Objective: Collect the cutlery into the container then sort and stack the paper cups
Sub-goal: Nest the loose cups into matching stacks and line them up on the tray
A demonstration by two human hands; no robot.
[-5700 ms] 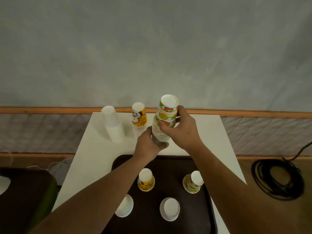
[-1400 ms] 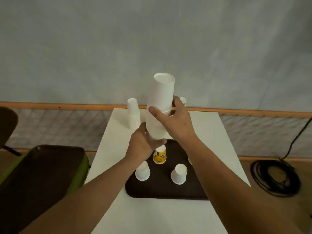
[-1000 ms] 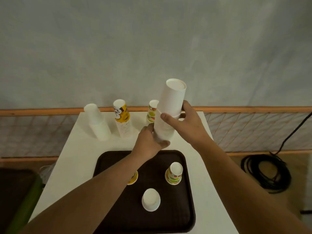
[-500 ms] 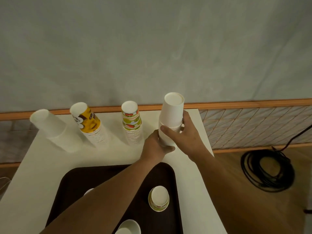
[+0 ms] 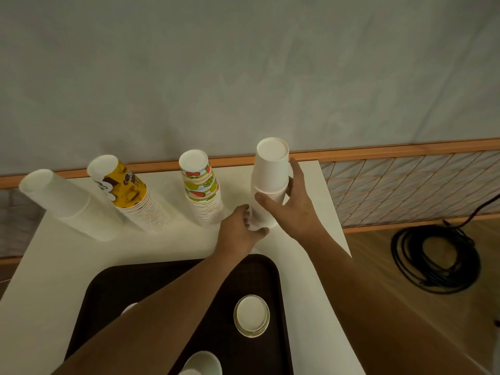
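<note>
Both hands hold a stack of plain white paper cups [image 5: 270, 174], upside down, at the back right of the white table [image 5: 54, 266]. My left hand [image 5: 239, 234] grips its base; my right hand [image 5: 290, 209] wraps its middle. To the left stand a fruit-print cup stack [image 5: 201, 185], a yellow cartoon-print stack [image 5: 127, 189] and another white stack [image 5: 62, 201]. On the dark tray [image 5: 108, 293] sit an upturned fruit-print cup [image 5: 251, 315] and a white cup [image 5: 201, 364]; a third cup [image 5: 129, 308] peeks from behind my left arm.
A grey wall with an orange rail [image 5: 392, 147] runs right behind the table. A coiled black cable [image 5: 435, 258] lies on the wooden floor to the right. The table's right edge is close beside the held stack.
The white stack in both hands has come down toward the table at the back right. My view has tilted further down, bringing the other stacks and the tray closer.
</note>
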